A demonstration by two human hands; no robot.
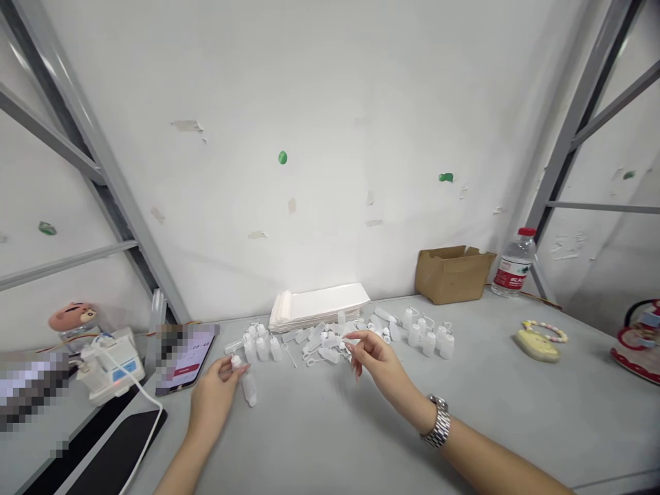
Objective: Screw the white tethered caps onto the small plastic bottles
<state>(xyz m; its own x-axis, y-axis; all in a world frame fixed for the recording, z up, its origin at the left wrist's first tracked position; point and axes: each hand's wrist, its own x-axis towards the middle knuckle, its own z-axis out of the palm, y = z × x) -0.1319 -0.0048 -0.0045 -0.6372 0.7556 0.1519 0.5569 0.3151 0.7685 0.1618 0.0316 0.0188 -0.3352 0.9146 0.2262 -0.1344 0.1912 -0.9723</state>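
My left hand [216, 392] is closed near the front left of the pile, thumb and fingers pinching a small translucent plastic bottle [249, 390] with a white cap. The bottle tilts, its lower end pointing toward me. Over the right part of a loose pile of small plastic bottle parts [314, 338], my right hand [372, 356] has its thumb and index finger close together; whatever is between them is too small to make out. Several small capped bottles [262, 347] stand behind my left hand. Another group of capped bottles [427, 337] stands to the right of the pile.
A stack of white paper sleeves [320, 306] lies against the wall behind the pile. At the back right are a cardboard box [454, 275] and a water bottle [514, 265]. A phone [188, 357] and a white power strip [111, 364] lie left; a yellow object [537, 345] lies right.
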